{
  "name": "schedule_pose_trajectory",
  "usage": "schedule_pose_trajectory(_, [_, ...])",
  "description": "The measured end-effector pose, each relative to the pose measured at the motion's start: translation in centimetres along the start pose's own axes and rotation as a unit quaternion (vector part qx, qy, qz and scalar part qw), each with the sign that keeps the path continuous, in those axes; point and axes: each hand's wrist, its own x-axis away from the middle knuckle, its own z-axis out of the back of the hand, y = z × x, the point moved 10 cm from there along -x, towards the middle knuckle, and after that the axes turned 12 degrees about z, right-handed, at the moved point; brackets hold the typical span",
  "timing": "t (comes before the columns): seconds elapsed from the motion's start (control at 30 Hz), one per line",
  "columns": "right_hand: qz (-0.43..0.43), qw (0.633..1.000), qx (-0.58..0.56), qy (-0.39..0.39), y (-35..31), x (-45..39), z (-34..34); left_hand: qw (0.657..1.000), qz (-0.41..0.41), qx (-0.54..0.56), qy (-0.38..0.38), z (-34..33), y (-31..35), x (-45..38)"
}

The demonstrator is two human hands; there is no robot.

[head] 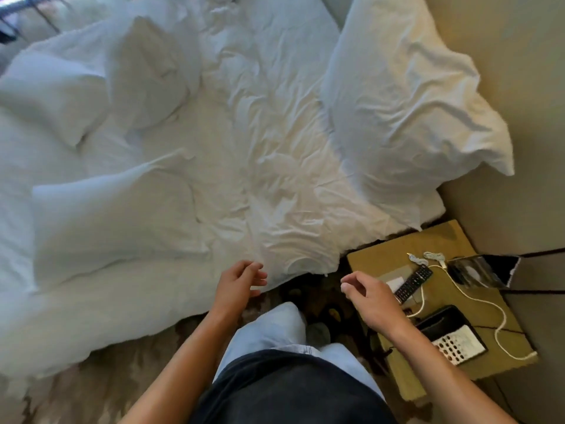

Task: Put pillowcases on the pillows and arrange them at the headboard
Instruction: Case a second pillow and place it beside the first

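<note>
Pillows: four white pillows are visible on or beside the bed, whose white sheet is heavily creased. One large pillow, cased in wrinkled white fabric with a loose flap at its lower corner, leans against the beige wall at the head of the bed. Two further pillows lie at the far left, one flat and one propped and folded against it. A fourth pillow lies flat near the bed's near edge; whether these three are cased cannot be told. The left hand hovers just past the mattress edge, fingers loosely curled and apart, holding nothing. The right hand hangs over the bedside counter, fingers half bent, also empty. On the counter lie a black remote control, a white cable trailing across the surface, a telephone with a white keypad, and a glossy dark stand. Patterned carpet shows below the bed.
</note>
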Motion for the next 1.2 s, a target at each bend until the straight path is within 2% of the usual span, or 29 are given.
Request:
schedule_pose_trajectory(0.4, [0.165, 0.98, 0.018, -0.113, -17.4, 1.7, -19.9, 0.986, 0.02, 0.105, 0.125, 15.5, -18.0, 8.3])
schedule_pose_trajectory(0.53, [0.2, 0.968, 0.03, -0.151, -22.4, 3.1, -26.3, 0.975, 0.04, 0.16, 0.152, 20.9, -23.8, 10.6])
schedule_pose_trajectory(0.67, [0.205, 0.963, 0.039, -0.171, -24.7, 4.7, -30.7, 0.966, 0.05, 0.19, 0.168, 24.8, -27.1, 11.3])
schedule_pose_trajectory(0.8, [0.182, 0.967, 0.05, -0.173, -25.1, 5.4, -32.5, 0.965, 0.047, 0.201, 0.163, 27.0, -27.0, 10.0])
schedule_pose_trajectory(0.93, [0.149, 0.973, 0.06, -0.164, -24.5, 3.8, -32.7, 0.973, 0.024, 0.191, 0.128, 28.8, -23.6, 6.7])
schedule_pose_trajectory(1.2, [0.113, 0.979, 0.06, -0.16, -26.0, -6.5, -36.2, 0.975, 0.004, 0.185, 0.126, 36.7, -15.9, -2.2])
